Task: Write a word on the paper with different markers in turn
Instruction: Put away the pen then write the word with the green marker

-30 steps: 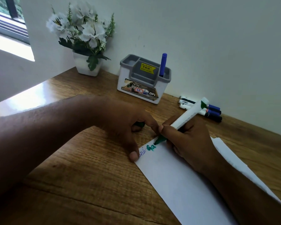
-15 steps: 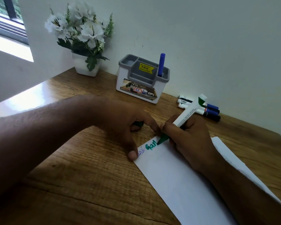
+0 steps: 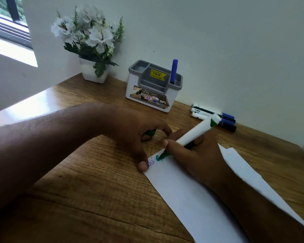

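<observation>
So the left hand (image 3: 130, 132) comes in from the left edge with the forearm lying low across the wooden desk (image 3: 95, 199), wrist bent, fingers curled downward and the thumb tip pressing the near-left corner of the white paper (image 3: 191, 199) flat. There's a green cap (image 3: 150, 132) tucked under its curled fingers, so that hand is closed around it. Just right of the thumb there's a bit of small blue writing (image 3: 151, 162), then green scribble right next to it. The right hand (image 3: 197, 155) rests on the sheet, fingertips touching the left hand's, pinching a white-barrelled green marker (image 3: 193, 133) with the tip down on the paper and the back end tilted up and away to the right. Beyond the left hand sit a flower pot (image 3: 93, 72) and a grey organizer (image 3: 153, 88) with a blue pen (image 3: 174, 71) standing in it; beyond the right hand, spare markers (image 3: 212, 116) lie along the wall.
</observation>
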Demonstrator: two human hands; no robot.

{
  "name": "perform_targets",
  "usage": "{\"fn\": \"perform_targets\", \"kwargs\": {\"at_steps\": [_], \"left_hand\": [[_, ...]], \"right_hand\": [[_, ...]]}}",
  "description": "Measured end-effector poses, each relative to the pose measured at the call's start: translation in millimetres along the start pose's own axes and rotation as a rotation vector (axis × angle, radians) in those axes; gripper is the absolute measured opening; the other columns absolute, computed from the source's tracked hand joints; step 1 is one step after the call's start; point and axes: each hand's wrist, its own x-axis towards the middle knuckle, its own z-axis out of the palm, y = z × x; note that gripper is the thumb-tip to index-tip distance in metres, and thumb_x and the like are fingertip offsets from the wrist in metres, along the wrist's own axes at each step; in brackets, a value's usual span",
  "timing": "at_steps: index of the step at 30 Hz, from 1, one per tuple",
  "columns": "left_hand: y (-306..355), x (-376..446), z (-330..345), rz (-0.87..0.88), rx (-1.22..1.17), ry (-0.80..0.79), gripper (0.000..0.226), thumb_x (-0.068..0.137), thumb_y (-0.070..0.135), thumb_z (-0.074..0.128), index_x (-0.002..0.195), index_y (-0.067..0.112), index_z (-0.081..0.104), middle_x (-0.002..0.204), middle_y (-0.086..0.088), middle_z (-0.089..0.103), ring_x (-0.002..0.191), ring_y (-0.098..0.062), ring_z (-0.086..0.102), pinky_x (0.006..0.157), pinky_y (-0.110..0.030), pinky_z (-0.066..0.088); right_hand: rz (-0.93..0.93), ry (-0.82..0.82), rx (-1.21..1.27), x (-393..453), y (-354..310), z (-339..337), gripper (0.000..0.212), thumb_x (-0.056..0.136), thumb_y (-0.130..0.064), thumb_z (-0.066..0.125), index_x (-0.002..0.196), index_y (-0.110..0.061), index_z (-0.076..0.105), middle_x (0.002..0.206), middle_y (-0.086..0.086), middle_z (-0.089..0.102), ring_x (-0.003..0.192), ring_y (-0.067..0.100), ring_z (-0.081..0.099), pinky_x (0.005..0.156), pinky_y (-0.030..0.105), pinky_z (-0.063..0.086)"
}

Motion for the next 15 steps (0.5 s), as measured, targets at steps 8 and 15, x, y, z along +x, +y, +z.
{"fn": "perform_targets", "kwargs": {"at_steps": [8, 15], "left_hand": [[-3, -1, 4, 0.004, 0.059, 0.083, 0.108, 0.055, 0.049, 0.083, 0.144, 0.045, 0.022, 0.139, 0.015, 0.047, 0.107, 0.004, 0.041, 0.066, -0.001, 0.029], [1, -4, -9, -0.072, -0.127, -0.028, 0.126, 0.058, 0.044, 0.084, 0.139, 0.056, -0.012, 0.149, -0.004, 0.035, 0.128, -0.022, 0.041, 0.097, -0.032, 0.036]], "right_hand": [[0.091, 0.183, 0.246, 11, 6, 3, 0.015, 0.083, -0.008, 0.068, 0.068, -0.012, 0.069, 0.047, -0.011, 0.062, 0.044, -0.003, 0.059, 0.043, 0.008, 0.04], [0.094, 0.292, 0.551, 14, 6, -4, 0.011, 0.082, -0.008, 0.07, 0.071, -0.006, 0.069, 0.05, 0.005, 0.061, 0.039, 0.013, 0.049, 0.038, 0.023, 0.04]]}}
